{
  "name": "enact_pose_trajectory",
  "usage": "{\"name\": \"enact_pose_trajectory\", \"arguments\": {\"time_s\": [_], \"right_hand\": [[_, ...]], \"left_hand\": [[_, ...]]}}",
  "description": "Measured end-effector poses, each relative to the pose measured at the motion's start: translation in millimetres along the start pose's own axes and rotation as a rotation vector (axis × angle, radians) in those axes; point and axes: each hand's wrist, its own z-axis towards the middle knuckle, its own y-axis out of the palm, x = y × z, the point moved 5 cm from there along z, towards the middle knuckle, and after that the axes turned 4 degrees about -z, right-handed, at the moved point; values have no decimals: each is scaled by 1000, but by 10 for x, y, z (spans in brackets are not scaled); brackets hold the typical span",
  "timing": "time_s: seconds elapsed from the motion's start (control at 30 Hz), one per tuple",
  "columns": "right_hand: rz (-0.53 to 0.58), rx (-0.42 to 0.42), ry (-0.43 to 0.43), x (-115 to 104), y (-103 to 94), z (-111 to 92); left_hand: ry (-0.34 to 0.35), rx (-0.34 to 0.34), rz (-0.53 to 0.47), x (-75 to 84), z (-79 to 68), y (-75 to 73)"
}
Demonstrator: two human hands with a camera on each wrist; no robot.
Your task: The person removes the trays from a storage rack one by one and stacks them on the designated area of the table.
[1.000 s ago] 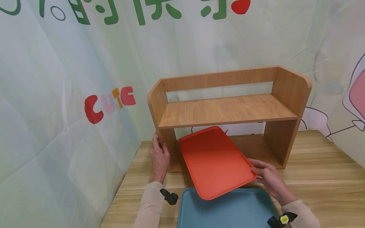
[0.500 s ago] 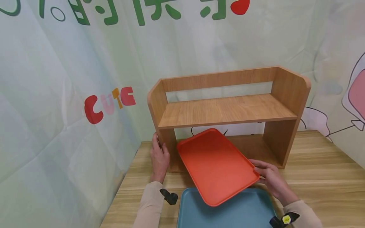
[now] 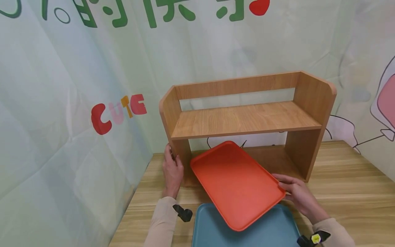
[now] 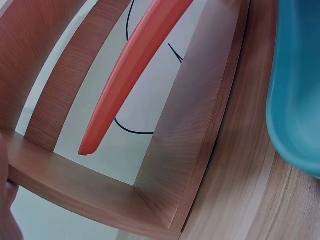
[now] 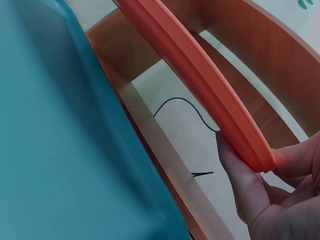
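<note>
My right hand (image 3: 298,196) pinches the right edge of an orange-red tray (image 3: 239,185). In the right wrist view, the thumb and fingers (image 5: 245,185) lie on either side of its rim. The tray is tilted, its far end at the lower opening of a small wooden shelf (image 3: 247,118) and its near corner over a blue tray (image 3: 247,231). My left hand (image 3: 172,171) holds the shelf's left side panel at the front edge; only a bit of this hand (image 4: 7,210) shows at the left wrist view's border.
The shelf stands on a wood-grain table (image 3: 351,192), its upper board (image 3: 243,116) bare. Behind hangs a pale printed cloth (image 3: 216,44) with coloured letters. The blue tray lies on the table in front of the shelf.
My right hand has drawn the red tray to the right and nearer to me, so its far end sits lower at the shelf opening. The left hand has stayed on the side panel.
</note>
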Motion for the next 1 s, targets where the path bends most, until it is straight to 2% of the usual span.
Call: {"name": "enact_pose_trajectory", "arguments": {"time_s": [0.3,0.53,0.83,1.0], "right_hand": [[10,-25,-29,24,-33,-12],[7,-35,-11,77,-66,-40],[23,-138,-16,114,-136,-77],[6,-166,-20,129,-155,-83]], "left_hand": [[-3,-13,8,-11,6,-3],[12,-11,4,-14,13,-9],[8,-30,-11,-22,21,2],[16,-22,-13,-29,22,0]]}}
